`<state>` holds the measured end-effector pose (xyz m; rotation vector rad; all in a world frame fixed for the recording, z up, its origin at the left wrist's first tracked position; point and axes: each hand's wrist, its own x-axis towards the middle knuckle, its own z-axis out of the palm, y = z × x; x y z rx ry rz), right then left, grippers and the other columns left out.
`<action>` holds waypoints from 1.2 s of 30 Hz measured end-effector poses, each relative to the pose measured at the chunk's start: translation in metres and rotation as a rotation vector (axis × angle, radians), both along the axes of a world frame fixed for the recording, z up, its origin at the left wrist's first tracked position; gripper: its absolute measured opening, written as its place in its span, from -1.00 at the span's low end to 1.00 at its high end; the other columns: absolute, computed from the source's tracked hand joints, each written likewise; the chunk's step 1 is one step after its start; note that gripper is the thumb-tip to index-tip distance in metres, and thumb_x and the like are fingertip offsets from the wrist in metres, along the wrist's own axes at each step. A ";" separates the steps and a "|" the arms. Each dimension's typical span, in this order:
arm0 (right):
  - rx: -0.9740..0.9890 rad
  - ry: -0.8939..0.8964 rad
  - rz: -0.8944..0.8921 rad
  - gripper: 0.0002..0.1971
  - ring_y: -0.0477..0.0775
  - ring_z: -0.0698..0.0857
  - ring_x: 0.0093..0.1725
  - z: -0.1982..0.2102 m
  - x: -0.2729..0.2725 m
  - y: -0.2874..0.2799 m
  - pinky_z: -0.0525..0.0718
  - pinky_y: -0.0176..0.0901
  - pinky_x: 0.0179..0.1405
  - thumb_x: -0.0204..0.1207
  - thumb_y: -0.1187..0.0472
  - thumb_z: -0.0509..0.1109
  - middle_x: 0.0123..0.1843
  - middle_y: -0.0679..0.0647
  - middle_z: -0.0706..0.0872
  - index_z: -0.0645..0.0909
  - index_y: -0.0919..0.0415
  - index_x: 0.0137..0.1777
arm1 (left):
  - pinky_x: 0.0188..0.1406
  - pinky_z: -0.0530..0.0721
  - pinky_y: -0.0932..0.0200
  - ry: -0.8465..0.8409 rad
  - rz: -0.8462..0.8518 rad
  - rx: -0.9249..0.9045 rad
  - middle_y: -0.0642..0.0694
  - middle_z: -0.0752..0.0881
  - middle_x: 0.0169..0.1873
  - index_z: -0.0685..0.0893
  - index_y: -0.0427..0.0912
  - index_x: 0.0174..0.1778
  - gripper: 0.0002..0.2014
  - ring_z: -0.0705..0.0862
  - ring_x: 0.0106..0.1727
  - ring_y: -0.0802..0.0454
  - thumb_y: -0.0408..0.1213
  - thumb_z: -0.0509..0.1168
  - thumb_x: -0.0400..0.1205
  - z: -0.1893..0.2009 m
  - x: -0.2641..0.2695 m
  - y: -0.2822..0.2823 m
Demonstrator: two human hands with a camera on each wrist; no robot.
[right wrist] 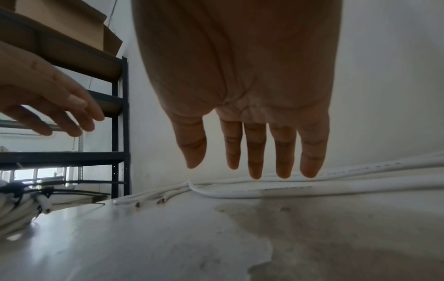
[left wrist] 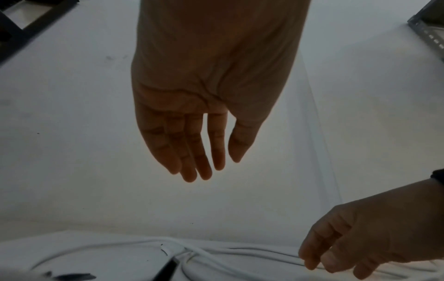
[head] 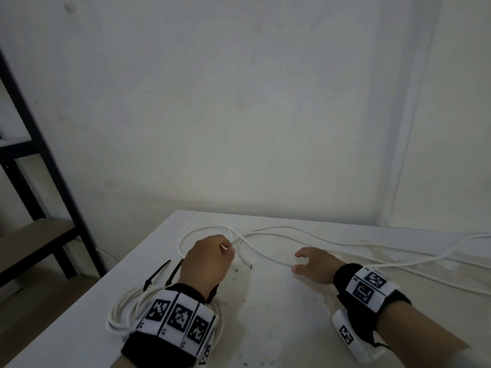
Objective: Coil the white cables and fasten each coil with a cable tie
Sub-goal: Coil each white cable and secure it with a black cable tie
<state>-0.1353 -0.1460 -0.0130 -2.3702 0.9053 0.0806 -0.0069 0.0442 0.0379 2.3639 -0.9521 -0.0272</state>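
Several loose white cables lie in loops across the far part of the white table, with one cut end between my hands. My left hand hovers over the left loop; the left wrist view shows this hand with straight fingers, holding nothing. My right hand is spread just above the cables, its fingers straight and empty. A coiled white bundle bound with black cable ties lies under my left wrist, and this bundle shows at the left of the right wrist view.
A black metal shelf rack with cardboard boxes stands left of the table. The table's left edge runs diagonally close to the coiled bundle. A white wall backs the table. More cable trails off to the right.
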 end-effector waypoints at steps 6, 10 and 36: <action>-0.085 0.131 0.095 -0.40 0.10 0.39 0.49 -0.006 0.018 -0.007 0.37 -0.13 0.43 0.56 -0.02 0.29 0.54 0.10 0.35 0.23 0.12 0.54 | 0.05 0.53 0.22 0.003 -0.051 0.114 -0.05 0.71 0.12 0.65 -0.10 0.13 -0.78 0.66 0.12 -0.02 -0.16 0.18 0.65 -0.006 0.004 -0.034; -0.254 0.226 0.166 -0.55 0.15 0.44 0.41 -0.007 0.020 -0.003 0.40 -0.07 0.35 0.55 0.04 0.30 0.44 0.11 0.45 0.38 0.09 0.41 | 0.21 0.52 0.18 0.012 -0.110 0.200 -0.09 0.65 0.25 0.58 -0.11 0.29 -0.70 0.60 0.26 -0.04 -0.18 0.16 0.66 -0.012 -0.001 -0.054; -0.468 -0.756 -0.369 -0.80 0.06 0.49 -0.42 0.079 -0.109 -0.029 0.35 -0.11 -0.41 0.60 0.24 0.19 -0.46 0.00 0.53 0.57 0.18 -0.22 | -0.19 0.42 0.09 -0.111 -0.042 0.046 -0.22 0.58 -0.14 0.47 -0.17 -0.05 -0.83 0.62 0.06 -0.23 -0.22 0.02 0.73 -0.039 0.015 -0.113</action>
